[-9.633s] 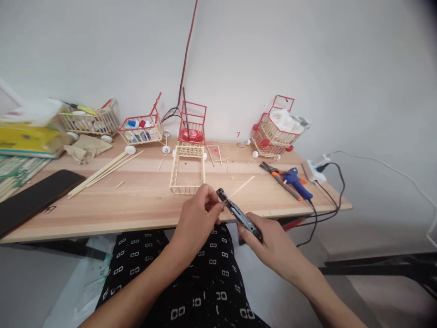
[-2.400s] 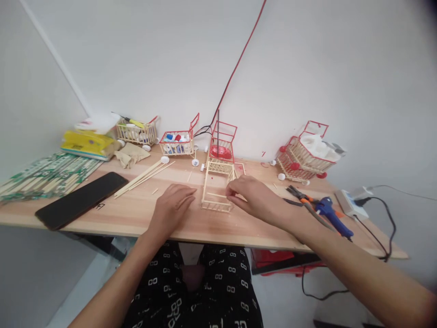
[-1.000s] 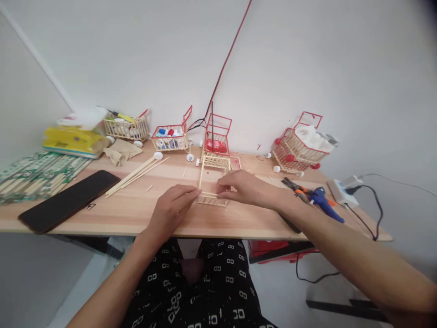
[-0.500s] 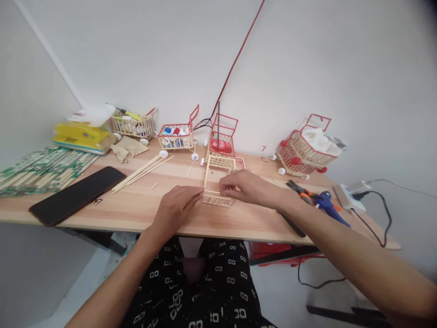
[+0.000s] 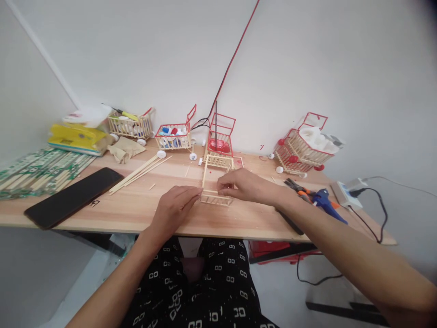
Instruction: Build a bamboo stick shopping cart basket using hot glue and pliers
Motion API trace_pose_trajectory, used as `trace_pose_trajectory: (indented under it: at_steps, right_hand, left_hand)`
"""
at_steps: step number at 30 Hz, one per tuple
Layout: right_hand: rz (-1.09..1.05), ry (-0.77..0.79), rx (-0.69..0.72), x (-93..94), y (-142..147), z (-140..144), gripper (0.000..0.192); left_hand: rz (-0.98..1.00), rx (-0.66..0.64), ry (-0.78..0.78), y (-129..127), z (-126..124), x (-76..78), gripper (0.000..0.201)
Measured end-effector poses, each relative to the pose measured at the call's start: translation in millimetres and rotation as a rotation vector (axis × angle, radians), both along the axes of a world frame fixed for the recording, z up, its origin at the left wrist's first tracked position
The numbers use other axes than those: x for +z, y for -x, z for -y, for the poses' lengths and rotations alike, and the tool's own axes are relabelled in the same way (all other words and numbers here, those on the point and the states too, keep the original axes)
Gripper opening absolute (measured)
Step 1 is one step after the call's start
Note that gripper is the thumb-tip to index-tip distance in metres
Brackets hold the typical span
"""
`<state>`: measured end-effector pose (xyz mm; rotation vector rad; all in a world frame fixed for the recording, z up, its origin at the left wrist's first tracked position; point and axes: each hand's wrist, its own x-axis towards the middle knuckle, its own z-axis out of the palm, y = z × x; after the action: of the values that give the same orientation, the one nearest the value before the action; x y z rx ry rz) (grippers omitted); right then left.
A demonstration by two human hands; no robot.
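A small basket frame of pale wooden sticks [image 5: 214, 194] stands on the table in front of me. My left hand [image 5: 177, 205] pinches its near left corner, thumb and fingers pressed together. Over the frame's right side lies my right hand [image 5: 239, 184], fingers curled in and closed on that side. The right fingertips are partly hidden, so the exact stick they grip does not show. Just behind the frame stands a miniature shopping cart with red rails [image 5: 223, 122], a shiny red piece [image 5: 219, 146] inside it.
Loose sticks [image 5: 136, 175], a black phone [image 5: 73, 198] and wrapped chopsticks [image 5: 44, 171] lie left. Filled miniature carts [image 5: 173, 137] stand along the wall, another cart [image 5: 302, 150] at right. Pliers [image 5: 297, 187], a blue glue gun [image 5: 326, 205] and a corded power strip [image 5: 345, 196] lie right.
The view has shifted slightly, so the scene sits a little further left. Both hands keep their places on the stick frame.
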<state>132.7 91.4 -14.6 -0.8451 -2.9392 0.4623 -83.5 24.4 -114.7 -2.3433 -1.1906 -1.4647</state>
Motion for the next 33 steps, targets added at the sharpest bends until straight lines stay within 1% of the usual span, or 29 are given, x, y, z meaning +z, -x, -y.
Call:
trace_pose_trajectory:
  at_steps: [5, 8, 10, 12, 14, 16, 19, 22, 25, 27, 28, 30, 32, 33]
  right_hand:
    - [-0.011, 0.029, 0.000, -0.2, -0.3, -2.2, 0.018]
    - [-0.016, 0.040, -0.011, -0.8, -0.3, -1.8, 0.018]
    - [-0.025, 0.045, -0.016, -0.6, 0.0, -0.7, 0.018]
    - [-0.036, 0.049, -0.021, -0.6, 0.4, 0.3, 0.018]
    - [-0.045, 0.054, -0.024, -1.5, 0.6, 0.3, 0.018]
    - [-0.050, 0.051, -0.030, -4.1, 0.2, -1.1, 0.017]
    - [-0.066, 0.022, -0.026, -9.5, -1.2, -4.6, 0.017]
    - [-0.074, 0.000, -0.013, -12.3, -1.8, -5.7, 0.017]
    - [-0.089, -0.018, -0.008, -10.5, -0.5, -2.0, 0.018]
    - [-0.096, -0.026, -0.021, -8.3, 0.3, 1.5, 0.019]
    - [-0.101, -0.026, -0.029, -7.1, 0.2, 2.9, 0.019]
    - [-0.131, -0.010, -0.051, -4.3, -1.0, 4.3, 0.018]
    - [-0.209, 0.023, -0.097, -0.3, -3.2, 3.8, 0.016]
    - [-0.267, 0.044, -0.133, 2.1, -4.1, 2.9, 0.014]
  left_hand:
    - [0.000, 0.002, 0.026, -0.8, 0.5, 0.0, 0.019]
    - [0.055, 0.002, 0.066, -0.8, 1.7, 2.2, 0.020]
    - [0.158, 0.056, 0.121, 2.2, 2.2, 5.5, 0.020]
    - [0.279, 0.158, 0.182, 9.0, 1.9, 8.9, 0.020]
    - [0.331, 0.240, 0.242, 18.7, 0.4, 10.0, 0.020]
    - [0.269, 0.261, 0.306, 28.4, -1.6, 8.0, 0.019]
    - [0.011, 0.268, 0.408, 36.8, -3.7, 1.9, 0.014]
    - [-0.215, 0.346, 0.477, 35.2, -4.4, -0.7, 0.013]
    - [-0.342, 0.410, 0.509, 29.6, -4.6, 2.3, 0.017]
    - [-0.360, 0.428, 0.525, 27.8, -4.8, 5.3, 0.018]
    - [-0.329, 0.432, 0.535, 28.3, -5.1, 6.6, 0.017]
    - [-0.186, 0.411, 0.555, 32.1, -7.4, 9.4, 0.016]
    - [0.040, 0.328, 0.566, 38.4, -12.9, 13.6, 0.012]
    - [0.166, 0.255, 0.582, 41.5, -17.0, 16.9, 0.010]
